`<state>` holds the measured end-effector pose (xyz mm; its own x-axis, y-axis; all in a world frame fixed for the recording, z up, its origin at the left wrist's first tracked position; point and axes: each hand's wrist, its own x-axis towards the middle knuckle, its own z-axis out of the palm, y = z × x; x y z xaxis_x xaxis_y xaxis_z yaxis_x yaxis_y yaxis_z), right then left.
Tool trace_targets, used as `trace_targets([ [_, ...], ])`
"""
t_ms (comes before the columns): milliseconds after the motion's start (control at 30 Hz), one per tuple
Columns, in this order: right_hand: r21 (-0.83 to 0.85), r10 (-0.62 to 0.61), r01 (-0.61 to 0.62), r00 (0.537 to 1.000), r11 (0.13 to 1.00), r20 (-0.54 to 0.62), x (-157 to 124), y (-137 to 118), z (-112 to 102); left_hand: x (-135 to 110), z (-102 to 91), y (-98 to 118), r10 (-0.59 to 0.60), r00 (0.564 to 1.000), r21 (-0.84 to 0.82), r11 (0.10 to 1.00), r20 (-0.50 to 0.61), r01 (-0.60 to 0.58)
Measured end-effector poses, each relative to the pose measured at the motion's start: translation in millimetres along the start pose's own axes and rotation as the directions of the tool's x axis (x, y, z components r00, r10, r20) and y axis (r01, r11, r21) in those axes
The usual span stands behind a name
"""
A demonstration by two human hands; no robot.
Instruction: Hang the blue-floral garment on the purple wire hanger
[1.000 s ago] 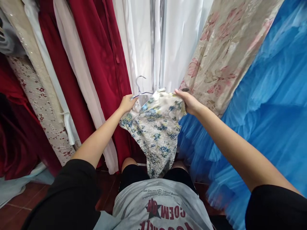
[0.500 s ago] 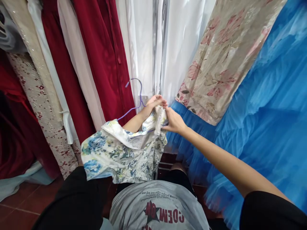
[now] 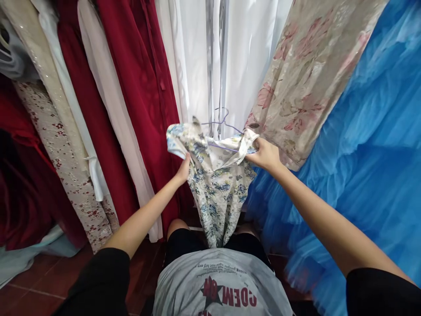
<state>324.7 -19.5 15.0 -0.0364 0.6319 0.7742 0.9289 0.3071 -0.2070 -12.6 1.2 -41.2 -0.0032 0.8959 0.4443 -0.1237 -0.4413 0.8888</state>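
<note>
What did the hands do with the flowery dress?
Both hands were together at the hanger, the flowery dress draped over the left arm. Now the left hand and right hand have moved apart, each gripping a side, and the dress hangs down. The red dresses and blue tulle stayed put.

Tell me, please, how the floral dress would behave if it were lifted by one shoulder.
Probably floppy: the dress hangs in soft folds below the left hand and right hand. Likely light, since both hold it by pinched fabric. It may slip off the thin hanger, as one shoulder sits bunched and crooked.
</note>
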Motion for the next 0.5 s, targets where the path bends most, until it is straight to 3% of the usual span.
trace_targets([
  [67,0.043,-0.117,0.117,0.993,0.992,-0.004,-2,-2,-3,-22,7.6,-27,0.021,1.0,0.127,0.992,0.006,-0.021],
  [233,0.128,-0.333,0.323,0.94,0.937,0.065,-22,18,-9,-77,34.9,-84,-0.064,0.998,0.114,0.991,-0.026,0.067],
  [367,0.203,-0.349,0.354,0.935,0.913,-0.064,-58,3,-6,-103,44.8,-105,-0.127,0.982,0.055,0.989,-0.141,0.135],
  [400,0.259,-0.348,0.348,0.936,0.901,-0.046,-71,-7,-2,-107,45.4,-107,-0.14,0.977,0.043,0.988,-0.161,0.149],
  [433,0.323,-0.359,0.334,0.933,0.885,0.02,-85,-19,2,-110,45.5,-107,-0.153,0.973,0.034,0.986,-0.173,0.161],
  [500,0.408,-0.411,0.276,0.863,0.87,0.293,-112,-42,14,-113,44.7,-103,-0.167,0.971,0.021,0.985,-0.173,0.173],
])
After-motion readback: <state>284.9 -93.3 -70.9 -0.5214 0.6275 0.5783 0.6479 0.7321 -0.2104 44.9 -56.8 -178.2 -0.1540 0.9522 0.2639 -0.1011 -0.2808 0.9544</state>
